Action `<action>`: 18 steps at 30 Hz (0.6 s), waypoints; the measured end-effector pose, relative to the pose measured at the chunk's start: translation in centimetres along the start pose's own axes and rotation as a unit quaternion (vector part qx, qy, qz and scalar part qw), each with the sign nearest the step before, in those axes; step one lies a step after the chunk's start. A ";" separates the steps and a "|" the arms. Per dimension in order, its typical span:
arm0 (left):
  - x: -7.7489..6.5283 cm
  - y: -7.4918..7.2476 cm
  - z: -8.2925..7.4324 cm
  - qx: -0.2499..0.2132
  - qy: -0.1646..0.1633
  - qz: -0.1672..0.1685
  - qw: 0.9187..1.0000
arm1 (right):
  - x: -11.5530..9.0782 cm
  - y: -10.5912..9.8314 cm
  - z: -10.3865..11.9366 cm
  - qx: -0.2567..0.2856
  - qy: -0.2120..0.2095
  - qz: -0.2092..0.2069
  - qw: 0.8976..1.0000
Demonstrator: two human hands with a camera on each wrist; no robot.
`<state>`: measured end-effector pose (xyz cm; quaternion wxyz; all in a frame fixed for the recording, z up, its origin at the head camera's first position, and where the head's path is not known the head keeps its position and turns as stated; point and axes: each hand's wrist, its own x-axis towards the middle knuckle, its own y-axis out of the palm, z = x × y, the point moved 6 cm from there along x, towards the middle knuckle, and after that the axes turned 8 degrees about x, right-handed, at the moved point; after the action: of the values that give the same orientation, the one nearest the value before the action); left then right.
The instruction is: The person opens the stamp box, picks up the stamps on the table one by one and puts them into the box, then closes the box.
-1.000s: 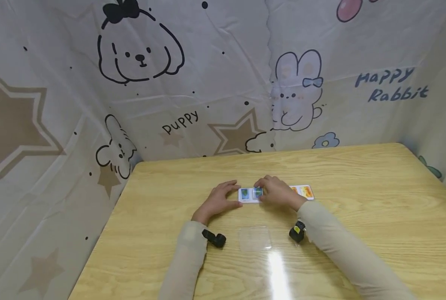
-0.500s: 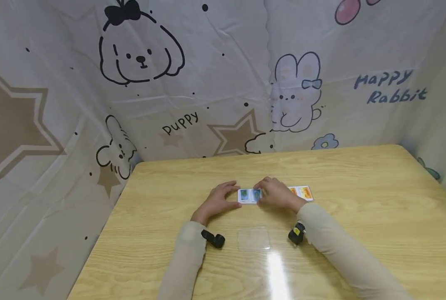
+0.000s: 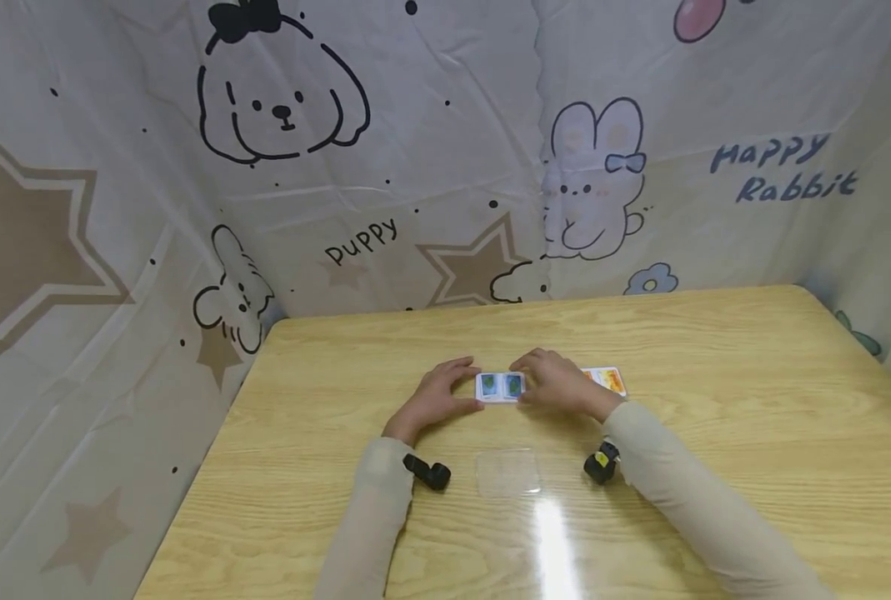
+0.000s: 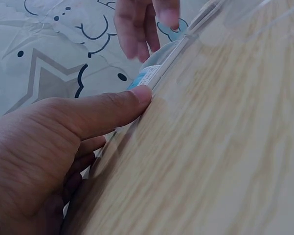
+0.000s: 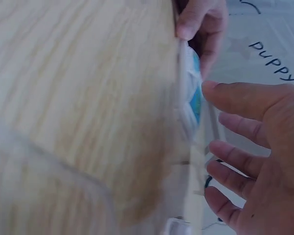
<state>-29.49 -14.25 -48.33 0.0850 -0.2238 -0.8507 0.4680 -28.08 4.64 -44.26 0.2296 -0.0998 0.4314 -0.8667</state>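
A white card [image 3: 501,388] with two blue-and-green pictures lies on the table between the hands. My left hand [image 3: 437,396] grips its left end, the thumb on the near edge and the fingers around the far edge. In the left wrist view, the thumb of that left hand [image 4: 54,132] presses against the card's side [image 4: 147,76]. At the card's right end is my right hand [image 3: 561,383]. The right wrist view has the right hand [image 5: 264,152] with fingers spread and nothing between them, its thumb tip close to the card [image 5: 193,93]; whether it touches cannot be told.
A white card with orange pictures [image 3: 608,380] lies to the right, partly behind the right hand. Nearer the person, a clear flat plastic sheet [image 3: 508,472] rests on the wooden table [image 3: 302,500]. A printed cloth [image 3: 445,150] hangs behind and beside the table.
My right hand has loosened from the card's right picture and drawn slightly right, showing that picture fully. The left hand keeps its place at the left end.
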 end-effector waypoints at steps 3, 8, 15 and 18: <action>-0.1 -0.2 0.1 0.000 -0.001 0.000 1.000 | -0.5 -0.4 0.5 0.028 -0.006 -0.002 1.000; -0.1 -0.1 -0.1 -0.001 0.002 -0.003 1.000 | -2.4 -0.3 0.9 0.134 -0.005 0.028 0.991; -0.1 0.0 0.2 0.006 0.002 -0.007 1.000 | -4.9 1.3 1.6 0.251 -0.007 0.097 0.963; 0.0 0.0 0.1 0.010 0.005 -0.009 1.000 | -6.0 2.2 2.0 0.242 -0.002 0.126 0.962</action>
<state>-29.53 -14.32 -48.43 0.0962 -0.2174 -0.8475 0.4746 -21.46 5.01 -44.67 0.3553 0.0124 0.2178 -0.9089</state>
